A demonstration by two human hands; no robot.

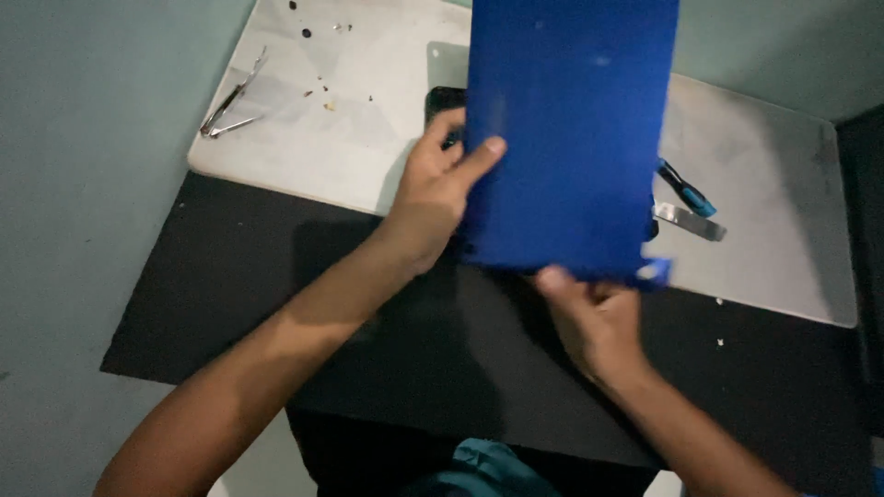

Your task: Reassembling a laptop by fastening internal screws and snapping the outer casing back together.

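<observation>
Near: right hand (594,317) pinches the bottom edge of a blue flat sheet (566,138), fingers curled under it. Left hand (442,189) grips the sheet's left edge, thumb on top. Sheet held tilted above a black mat (230,276) and white board (368,138) on the tabletop (83,184). Right: blue-handled tool (686,190), metal strip (691,222). Far left: tweezers (232,99). Dark object (444,99) partly hidden behind sheet.

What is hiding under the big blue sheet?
Under the blue sheet a dark flat thing peeks out by the left hand, and a blue-handled tool sticks out on the right side. The sheet covers the rest of both.
</observation>
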